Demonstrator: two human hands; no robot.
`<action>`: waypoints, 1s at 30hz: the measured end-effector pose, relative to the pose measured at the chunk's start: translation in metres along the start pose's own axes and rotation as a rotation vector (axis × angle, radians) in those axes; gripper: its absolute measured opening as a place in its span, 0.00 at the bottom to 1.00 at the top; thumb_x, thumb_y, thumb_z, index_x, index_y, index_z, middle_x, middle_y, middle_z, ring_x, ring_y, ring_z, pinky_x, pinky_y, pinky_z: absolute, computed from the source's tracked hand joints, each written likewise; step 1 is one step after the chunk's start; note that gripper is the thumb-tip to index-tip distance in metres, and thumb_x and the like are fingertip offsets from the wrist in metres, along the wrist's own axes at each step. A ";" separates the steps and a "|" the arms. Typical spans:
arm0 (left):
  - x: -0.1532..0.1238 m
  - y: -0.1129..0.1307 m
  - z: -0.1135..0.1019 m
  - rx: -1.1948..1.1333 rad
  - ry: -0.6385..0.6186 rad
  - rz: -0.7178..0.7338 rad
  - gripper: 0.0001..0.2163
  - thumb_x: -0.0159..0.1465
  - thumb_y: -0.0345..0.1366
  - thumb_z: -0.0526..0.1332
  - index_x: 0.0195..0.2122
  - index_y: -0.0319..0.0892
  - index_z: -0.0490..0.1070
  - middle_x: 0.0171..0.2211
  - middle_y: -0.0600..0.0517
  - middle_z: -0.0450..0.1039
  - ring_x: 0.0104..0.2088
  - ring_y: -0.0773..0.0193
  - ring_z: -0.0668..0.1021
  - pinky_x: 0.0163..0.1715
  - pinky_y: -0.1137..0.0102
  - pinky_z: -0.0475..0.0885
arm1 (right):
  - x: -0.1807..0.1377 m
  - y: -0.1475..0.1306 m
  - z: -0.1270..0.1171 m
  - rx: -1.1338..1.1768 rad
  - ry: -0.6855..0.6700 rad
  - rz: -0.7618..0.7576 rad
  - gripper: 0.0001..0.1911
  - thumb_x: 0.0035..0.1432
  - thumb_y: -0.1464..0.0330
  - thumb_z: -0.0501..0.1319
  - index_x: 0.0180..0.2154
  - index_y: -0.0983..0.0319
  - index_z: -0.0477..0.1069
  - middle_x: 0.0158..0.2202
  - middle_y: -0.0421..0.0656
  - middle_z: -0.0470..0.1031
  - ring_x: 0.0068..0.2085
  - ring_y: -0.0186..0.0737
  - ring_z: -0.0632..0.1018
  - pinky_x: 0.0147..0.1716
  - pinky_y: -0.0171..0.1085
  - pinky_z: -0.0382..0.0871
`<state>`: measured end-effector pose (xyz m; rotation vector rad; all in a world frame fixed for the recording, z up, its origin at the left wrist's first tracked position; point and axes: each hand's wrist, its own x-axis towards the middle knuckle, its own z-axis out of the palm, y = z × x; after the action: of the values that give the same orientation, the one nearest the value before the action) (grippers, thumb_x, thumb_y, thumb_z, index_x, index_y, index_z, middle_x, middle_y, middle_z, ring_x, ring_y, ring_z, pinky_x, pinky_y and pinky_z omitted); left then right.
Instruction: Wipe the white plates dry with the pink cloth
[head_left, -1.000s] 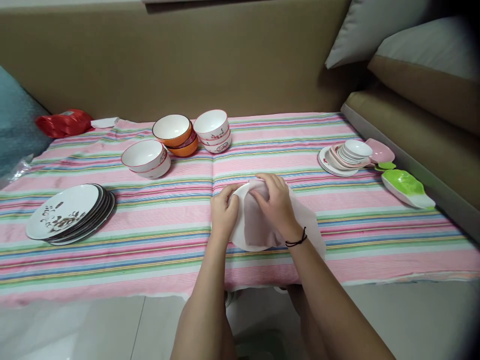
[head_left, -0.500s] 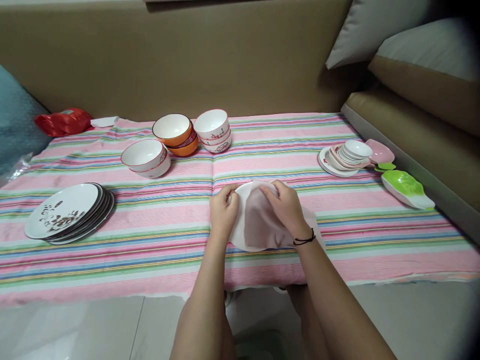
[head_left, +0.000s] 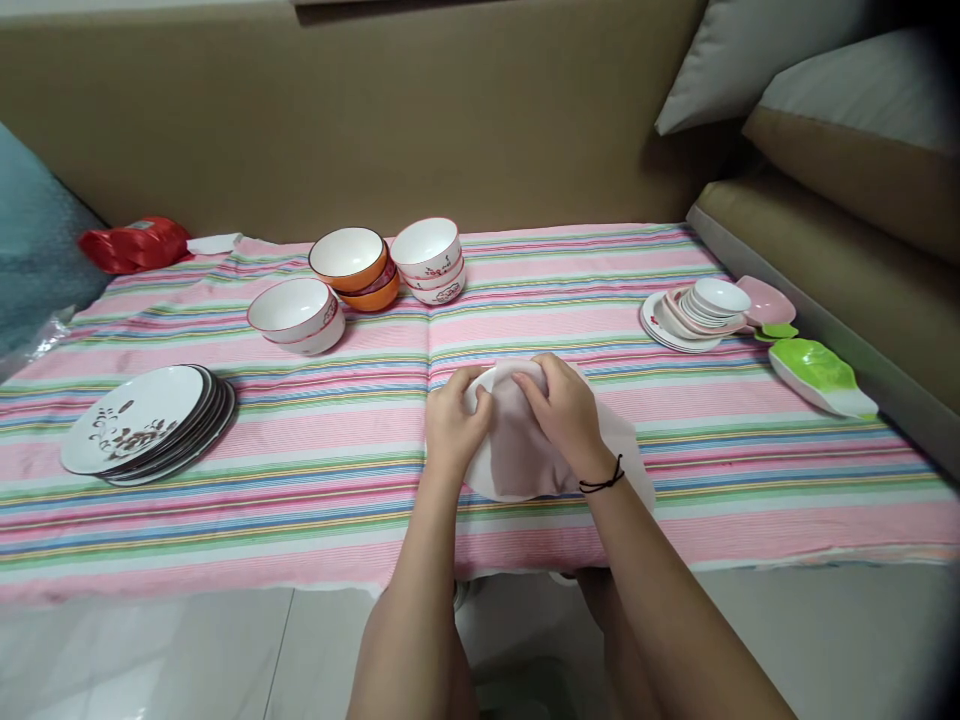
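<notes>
A white plate (head_left: 491, 480) rests tilted on the striped cloth in front of me. My left hand (head_left: 454, 425) grips its left rim, fingers curled over the edge. My right hand (head_left: 564, 410) presses a thin pale pink cloth (head_left: 517, 450) against the plate's face, fingers bent and closed on the cloth. A black band circles my right wrist. The cloth trails off to the right of the plate.
A stack of patterned white plates (head_left: 142, 425) lies at the left. Bowls (head_left: 296, 315), orange bowls (head_left: 351, 265) and white bowls (head_left: 427, 258) stand at the back. Small saucers (head_left: 694, 312), a pink dish (head_left: 772, 300) and a green leaf dish (head_left: 821, 372) sit at the right. A red bag (head_left: 135, 243) lies far left.
My right hand slid the cloth to the right and then back toward the plate's upper middle. The left hand kept its hold on the rim.
</notes>
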<state>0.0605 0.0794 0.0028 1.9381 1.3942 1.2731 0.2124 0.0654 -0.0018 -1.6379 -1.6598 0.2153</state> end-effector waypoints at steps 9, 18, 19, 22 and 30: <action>-0.001 -0.001 0.002 0.042 0.023 0.038 0.08 0.60 0.30 0.55 0.36 0.41 0.73 0.31 0.52 0.77 0.29 0.65 0.77 0.31 0.73 0.68 | 0.001 -0.015 0.007 -0.125 -0.026 -0.244 0.15 0.61 0.58 0.56 0.45 0.58 0.67 0.42 0.45 0.72 0.43 0.45 0.69 0.43 0.40 0.58; -0.005 0.002 -0.001 0.041 0.044 0.073 0.08 0.61 0.31 0.56 0.38 0.43 0.74 0.36 0.52 0.79 0.36 0.63 0.80 0.37 0.72 0.70 | -0.001 0.009 -0.013 0.151 -0.100 0.163 0.21 0.61 0.54 0.53 0.22 0.60 0.59 0.19 0.34 0.60 0.23 0.33 0.62 0.25 0.34 0.52; -0.004 0.002 -0.001 0.043 0.047 0.073 0.08 0.61 0.31 0.56 0.37 0.43 0.74 0.36 0.52 0.79 0.35 0.63 0.80 0.37 0.72 0.70 | -0.001 0.009 -0.014 0.150 -0.095 0.160 0.21 0.62 0.55 0.52 0.22 0.60 0.58 0.19 0.34 0.59 0.23 0.33 0.62 0.25 0.34 0.52; -0.003 0.001 -0.001 0.048 0.042 0.089 0.08 0.62 0.32 0.56 0.38 0.43 0.74 0.35 0.53 0.79 0.35 0.64 0.80 0.36 0.72 0.71 | -0.003 0.004 -0.012 0.097 -0.042 0.044 0.15 0.64 0.61 0.50 0.28 0.60 0.64 0.25 0.38 0.67 0.28 0.36 0.67 0.28 0.34 0.55; -0.003 0.000 -0.004 0.116 0.026 0.189 0.08 0.62 0.32 0.55 0.39 0.43 0.74 0.34 0.52 0.79 0.32 0.65 0.80 0.33 0.73 0.70 | -0.006 -0.018 -0.004 -0.058 0.006 -0.188 0.11 0.63 0.64 0.52 0.43 0.59 0.69 0.40 0.44 0.74 0.42 0.44 0.71 0.40 0.39 0.59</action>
<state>0.0568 0.0766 0.0032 2.1835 1.3501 1.3314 0.2001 0.0554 0.0100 -1.5115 -1.8182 0.0687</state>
